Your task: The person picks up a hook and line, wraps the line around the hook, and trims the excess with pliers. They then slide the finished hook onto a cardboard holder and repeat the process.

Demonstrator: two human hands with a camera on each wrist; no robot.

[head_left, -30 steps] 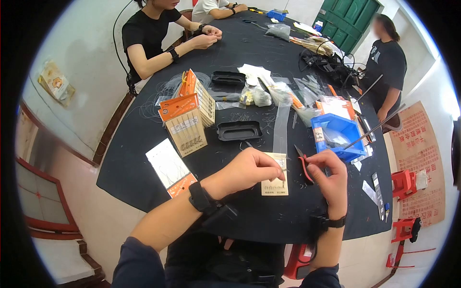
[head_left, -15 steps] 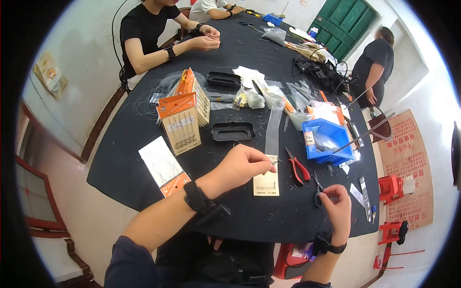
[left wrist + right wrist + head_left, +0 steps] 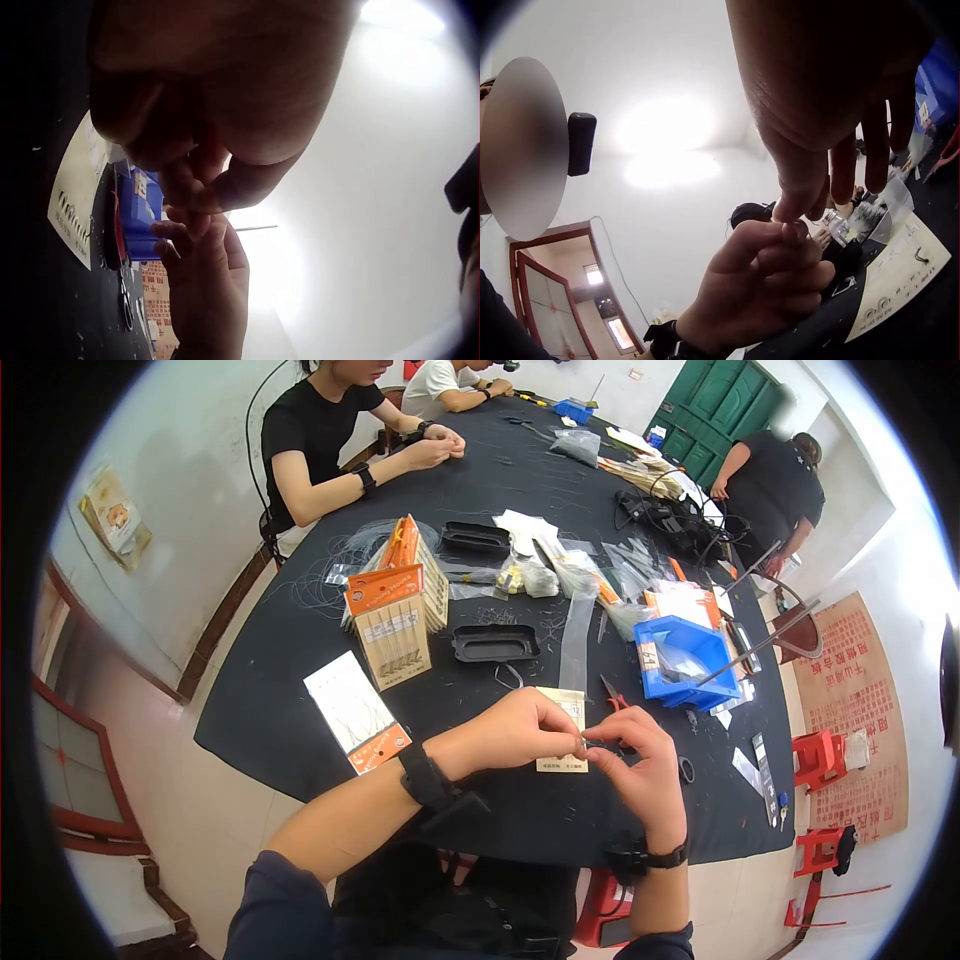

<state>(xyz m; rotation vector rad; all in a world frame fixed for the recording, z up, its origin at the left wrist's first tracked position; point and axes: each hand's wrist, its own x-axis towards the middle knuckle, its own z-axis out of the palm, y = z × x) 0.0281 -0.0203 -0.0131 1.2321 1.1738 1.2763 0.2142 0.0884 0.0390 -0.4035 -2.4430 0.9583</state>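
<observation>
right hand moved in, touching left hand

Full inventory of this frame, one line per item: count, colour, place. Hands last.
table: one, black top, fills the middle
hook card: one, beige, flat under the hands
pliers: one, red handles, just right of the card
bin: one, blue, right of the pliers
trays: two, black, one centre, one further back
card packs: standing cluster, orange tops, left of centre
flat card: one, white with orange end, near left edge
stools: at least two, red, floor on the right
other people: three, two seated far left, one standing right
small thin item: one, too small to identify, between the fingertips
left hand: pinches the item
right hand: pinches the item
</observation>
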